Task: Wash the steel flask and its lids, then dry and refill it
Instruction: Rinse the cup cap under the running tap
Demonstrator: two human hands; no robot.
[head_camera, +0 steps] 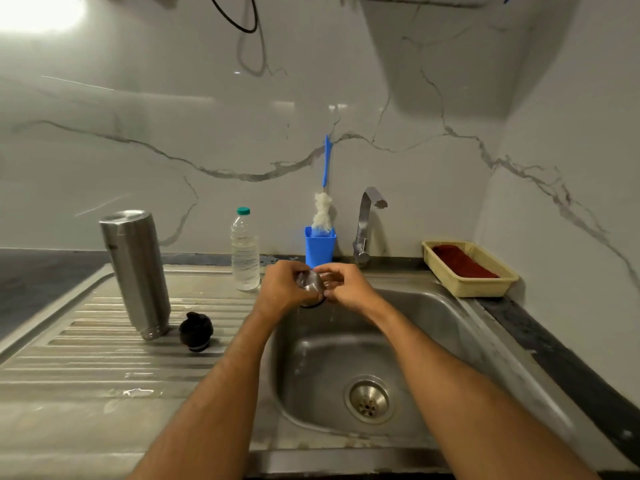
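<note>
Sink (pixel 429 341): beneath your hands, so drips fall in.
Left hand (pixel 282 289): fingers clamped on steel lid (pixel 310 282).
Right hand (pixel 343 287): fingertips pinching lid's edge, rubbing.

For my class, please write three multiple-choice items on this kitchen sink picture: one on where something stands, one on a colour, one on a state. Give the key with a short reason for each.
1. Where does the steel flask stand?
A. In the sink basin
B. Upside down on the ribbed drainboard
C. In the yellow basket

2. What colour is the cap of the plastic water bottle?
A. Red
B. Green
C. Black

3. What are the two hands doing?
A. Both hold a steel lid over the sink
B. Both rest flat on the counter
C. One turns the tap

Key:
1 B: the flask stands on the drainboard, mouth end down, beside the black lid.
2 B: the cap is green.
3 A: the left hand and right hand have their grip on the steel lid above the sink, and water drips below it.
</note>
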